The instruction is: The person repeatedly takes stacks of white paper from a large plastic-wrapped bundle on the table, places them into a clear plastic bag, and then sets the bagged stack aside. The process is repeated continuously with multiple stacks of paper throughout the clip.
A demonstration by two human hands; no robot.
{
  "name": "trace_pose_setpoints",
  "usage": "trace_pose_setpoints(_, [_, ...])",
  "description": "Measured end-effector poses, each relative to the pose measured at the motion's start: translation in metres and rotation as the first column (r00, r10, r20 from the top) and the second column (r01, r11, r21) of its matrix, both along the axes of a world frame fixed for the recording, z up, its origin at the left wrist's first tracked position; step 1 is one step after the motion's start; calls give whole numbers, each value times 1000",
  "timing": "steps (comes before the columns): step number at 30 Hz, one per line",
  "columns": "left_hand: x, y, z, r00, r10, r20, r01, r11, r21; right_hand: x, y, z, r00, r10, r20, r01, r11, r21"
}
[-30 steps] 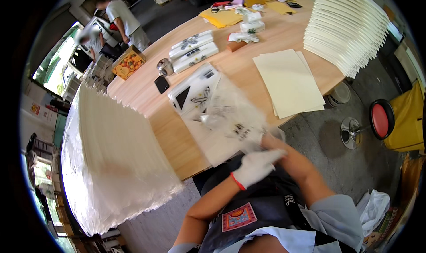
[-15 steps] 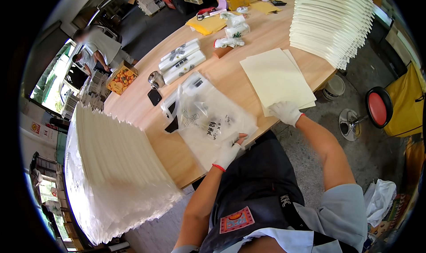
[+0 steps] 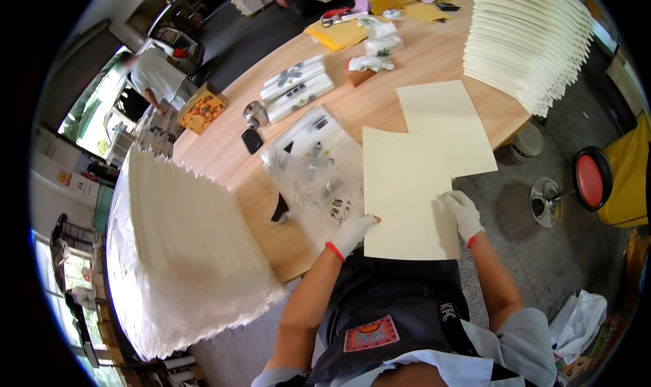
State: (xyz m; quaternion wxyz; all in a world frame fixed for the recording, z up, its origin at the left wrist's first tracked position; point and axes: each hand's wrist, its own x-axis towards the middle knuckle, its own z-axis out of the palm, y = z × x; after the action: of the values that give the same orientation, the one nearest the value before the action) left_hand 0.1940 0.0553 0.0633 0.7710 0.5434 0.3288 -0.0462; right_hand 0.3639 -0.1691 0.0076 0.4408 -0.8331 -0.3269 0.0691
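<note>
A cream sheet of paper, perhaps more than one layer, is held out over the table's near edge. My right hand, in a white glove, is closed on its right edge. At its lower left edge is my left hand, gloved with bare fingertips showing. That hand pinches the mouth of a clear printed plastic bag, its thumb against the sheet; the other fingers are partly hidden. The bag lies crumpled on a pile of flat bags. Beyond the held sheet, another cream sheet lies on the table.
A tall wrapped paper stack stands at left, another stack at far right. Rolled bags, a metal tin, a black phone and a fruit box occupy the table's left side. A red stool stands right. One person works beyond.
My right hand has drawn a cream sheet off the pile, leftward and toward me, to meet my left hand. The plastic bag has shifted and crumpled. My view has turned slightly.
</note>
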Motion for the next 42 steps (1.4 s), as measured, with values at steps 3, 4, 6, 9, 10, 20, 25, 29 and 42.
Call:
trace_pose_setpoints(3, [3,-12,13,824,-385,-417,564,484,669,17,6,-23,872,371,-319,-310,923,226])
trace_pose_setpoints(4, [4,-23,13,793,-322,-518,609,383,694,-1,23,-2,750,355,-558,-168,918,359])
trace_pose_setpoints(6, [10,-71,10,861,-281,-424,481,180,858,-20,41,10,773,231,-591,-142,971,195])
trace_pose_setpoints(9, [15,-98,12,812,-337,-477,567,258,782,-44,53,22,860,-64,-507,-16,988,-153])
trace_pose_setpoints(10, [13,-99,14,835,-302,-461,533,229,815,-45,49,27,892,-16,-452,-45,991,-124])
trace_pose_setpoints(20, [-71,39,144,723,364,588,-474,879,39,-26,43,165,591,640,491,-451,767,-458])
trace_pose_setpoints(25, [-79,2,144,943,-171,286,-119,630,768,-53,98,167,430,859,278,-378,451,-809])
trace_pose_setpoints(29, [-97,-56,109,974,-202,100,112,817,565,-31,98,145,526,850,21,-706,451,-546])
trace_pose_setpoints(42, [-20,-68,111,907,-279,316,-147,493,857,-75,156,48,506,670,543,-358,736,-575])
